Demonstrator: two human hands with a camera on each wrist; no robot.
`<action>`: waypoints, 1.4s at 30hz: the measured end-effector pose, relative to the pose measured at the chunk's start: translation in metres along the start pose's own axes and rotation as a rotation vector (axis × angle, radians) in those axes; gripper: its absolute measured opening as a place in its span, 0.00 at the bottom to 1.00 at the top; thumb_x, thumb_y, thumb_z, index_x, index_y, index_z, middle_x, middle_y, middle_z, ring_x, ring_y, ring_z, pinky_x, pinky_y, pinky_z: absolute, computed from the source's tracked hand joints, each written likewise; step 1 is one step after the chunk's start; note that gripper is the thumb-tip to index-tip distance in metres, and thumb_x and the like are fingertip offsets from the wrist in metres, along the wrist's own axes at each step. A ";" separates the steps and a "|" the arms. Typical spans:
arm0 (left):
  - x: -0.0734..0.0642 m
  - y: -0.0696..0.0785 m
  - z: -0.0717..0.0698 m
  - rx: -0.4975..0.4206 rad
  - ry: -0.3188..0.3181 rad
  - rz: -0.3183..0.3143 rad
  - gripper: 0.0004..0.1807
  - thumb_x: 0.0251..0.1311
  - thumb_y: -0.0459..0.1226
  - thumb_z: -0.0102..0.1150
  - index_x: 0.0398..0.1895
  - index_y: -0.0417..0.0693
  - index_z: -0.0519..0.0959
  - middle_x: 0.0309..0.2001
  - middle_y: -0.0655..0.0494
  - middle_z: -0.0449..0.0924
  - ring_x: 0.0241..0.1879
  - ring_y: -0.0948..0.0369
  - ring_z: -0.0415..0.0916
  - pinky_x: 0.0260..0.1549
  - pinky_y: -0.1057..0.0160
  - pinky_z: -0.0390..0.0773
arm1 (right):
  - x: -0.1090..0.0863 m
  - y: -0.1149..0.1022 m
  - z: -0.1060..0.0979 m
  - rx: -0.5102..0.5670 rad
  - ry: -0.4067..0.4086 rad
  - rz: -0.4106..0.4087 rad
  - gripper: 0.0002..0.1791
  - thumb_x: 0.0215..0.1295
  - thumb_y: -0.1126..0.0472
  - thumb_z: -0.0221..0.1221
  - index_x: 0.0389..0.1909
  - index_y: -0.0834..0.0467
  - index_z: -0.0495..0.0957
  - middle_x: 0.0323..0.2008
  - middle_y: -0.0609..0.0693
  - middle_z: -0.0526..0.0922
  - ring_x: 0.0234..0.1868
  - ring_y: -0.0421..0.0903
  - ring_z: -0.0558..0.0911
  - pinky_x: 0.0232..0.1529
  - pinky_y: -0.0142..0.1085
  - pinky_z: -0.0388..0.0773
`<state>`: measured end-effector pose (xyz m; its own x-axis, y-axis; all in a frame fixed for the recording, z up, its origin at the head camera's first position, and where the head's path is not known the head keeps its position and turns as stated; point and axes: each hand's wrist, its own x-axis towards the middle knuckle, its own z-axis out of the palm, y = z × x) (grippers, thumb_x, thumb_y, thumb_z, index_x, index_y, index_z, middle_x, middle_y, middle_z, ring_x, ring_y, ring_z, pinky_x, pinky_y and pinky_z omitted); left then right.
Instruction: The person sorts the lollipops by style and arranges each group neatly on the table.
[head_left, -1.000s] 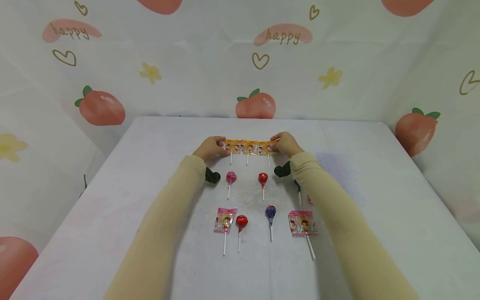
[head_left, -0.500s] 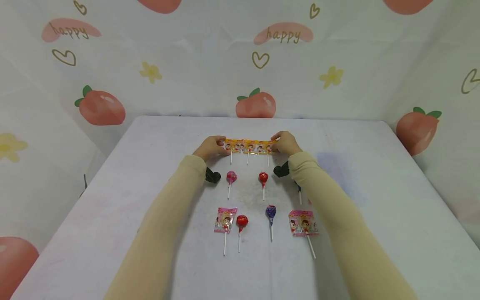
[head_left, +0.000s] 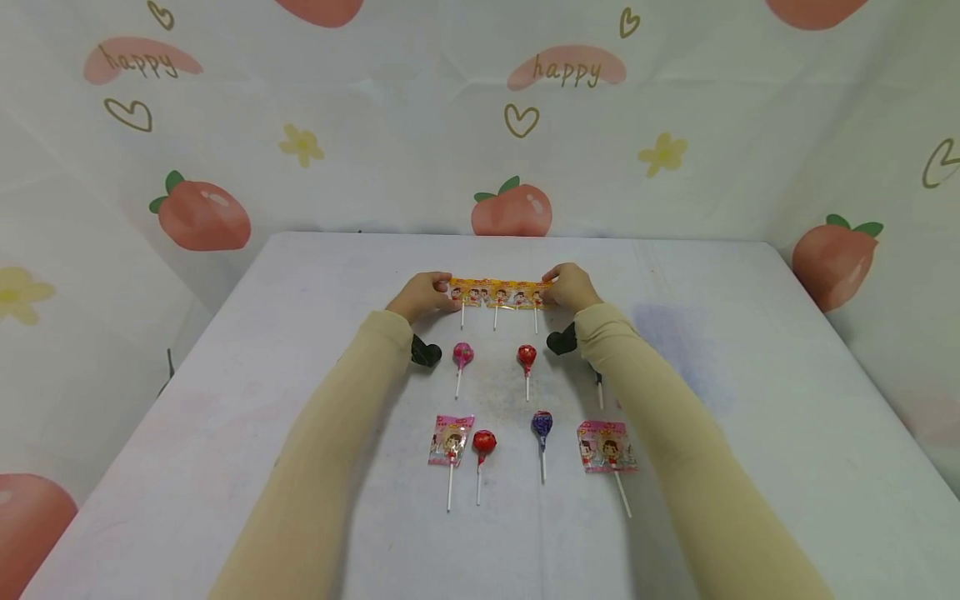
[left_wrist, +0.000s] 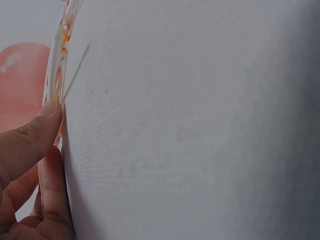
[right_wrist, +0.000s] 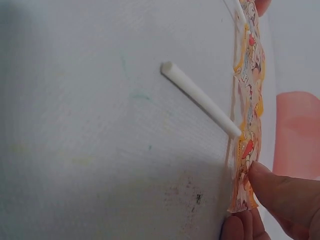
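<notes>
Three yellow-wrapped lollipops (head_left: 500, 295) lie side by side in a row at the far part of the table, white sticks toward me. My left hand (head_left: 423, 296) pinches the left end of the row; in the left wrist view its thumb presses near a stick at the clear and orange wrapper (left_wrist: 58, 75), fingers behind. At the right end, my right hand (head_left: 573, 287) pinches the rightmost wrapper between thumb and fingers. The right wrist view shows that wrapper (right_wrist: 246, 150) edge-on, its white stick (right_wrist: 200, 97) pointing away from it.
Nearer on the white table lie a pink lollipop (head_left: 462, 354), a red one (head_left: 527, 356), another red one (head_left: 484, 442), a purple one (head_left: 542, 423) and two pink-packet lollipops (head_left: 451, 440). My right sleeve (head_left: 637, 367) partly covers a dark lollipop (head_left: 599, 392). A printed cloth (head_left: 405, 150) hangs behind.
Over the last second the rightmost yellow lollipop has closed up slightly toward the middle one. Both hands stay almost in place at the row's ends.
</notes>
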<state>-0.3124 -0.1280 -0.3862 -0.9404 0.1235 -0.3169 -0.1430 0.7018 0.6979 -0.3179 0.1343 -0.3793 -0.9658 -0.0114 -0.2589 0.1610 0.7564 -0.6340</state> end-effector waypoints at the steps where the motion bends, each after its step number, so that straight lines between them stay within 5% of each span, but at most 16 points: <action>1: 0.000 0.000 0.000 -0.003 0.000 -0.002 0.38 0.57 0.39 0.67 0.72 0.49 0.63 0.59 0.48 0.70 0.55 0.54 0.64 0.63 0.54 0.62 | 0.000 0.000 0.000 -0.002 0.002 -0.003 0.19 0.63 0.65 0.61 0.55 0.64 0.77 0.57 0.61 0.75 0.49 0.50 0.71 0.49 0.38 0.71; 6: 0.001 -0.001 0.000 -0.007 0.001 -0.001 0.39 0.57 0.39 0.68 0.72 0.49 0.63 0.58 0.48 0.70 0.55 0.54 0.64 0.63 0.54 0.62 | -0.003 0.001 0.000 0.013 0.007 -0.022 0.19 0.62 0.66 0.61 0.54 0.65 0.77 0.63 0.62 0.72 0.60 0.54 0.69 0.62 0.45 0.67; 15: -0.001 0.000 -0.001 0.000 0.001 0.007 0.38 0.57 0.39 0.67 0.71 0.49 0.64 0.59 0.48 0.71 0.56 0.53 0.65 0.64 0.53 0.62 | -0.003 0.001 -0.001 0.012 -0.013 -0.019 0.19 0.63 0.66 0.60 0.55 0.64 0.77 0.63 0.61 0.71 0.63 0.55 0.68 0.64 0.47 0.65; 24: 0.000 -0.001 -0.001 0.001 0.001 -0.015 0.38 0.58 0.40 0.67 0.72 0.50 0.63 0.59 0.48 0.70 0.57 0.54 0.65 0.64 0.53 0.61 | -0.010 -0.004 -0.009 0.011 -0.067 -0.025 0.22 0.67 0.61 0.57 0.60 0.64 0.72 0.62 0.61 0.71 0.49 0.51 0.71 0.51 0.40 0.70; 36: -0.002 0.000 0.000 0.002 0.005 0.001 0.38 0.58 0.40 0.67 0.72 0.49 0.63 0.59 0.48 0.70 0.56 0.53 0.65 0.64 0.53 0.62 | -0.038 -0.002 -0.060 0.372 -0.135 -0.130 0.25 0.73 0.64 0.50 0.67 0.67 0.62 0.65 0.66 0.66 0.65 0.59 0.68 0.64 0.46 0.67; 42: 0.000 -0.001 0.000 -0.008 0.001 -0.005 0.38 0.58 0.39 0.67 0.72 0.49 0.63 0.59 0.48 0.70 0.57 0.54 0.64 0.64 0.54 0.61 | -0.066 0.003 -0.094 0.527 -0.149 -0.277 0.24 0.74 0.63 0.49 0.67 0.66 0.60 0.62 0.55 0.65 0.61 0.48 0.69 0.68 0.43 0.63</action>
<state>-0.3122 -0.1284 -0.3871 -0.9398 0.1192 -0.3203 -0.1505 0.6970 0.7011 -0.2726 0.1988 -0.2954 -0.9534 -0.2818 -0.1081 0.0236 0.2874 -0.9575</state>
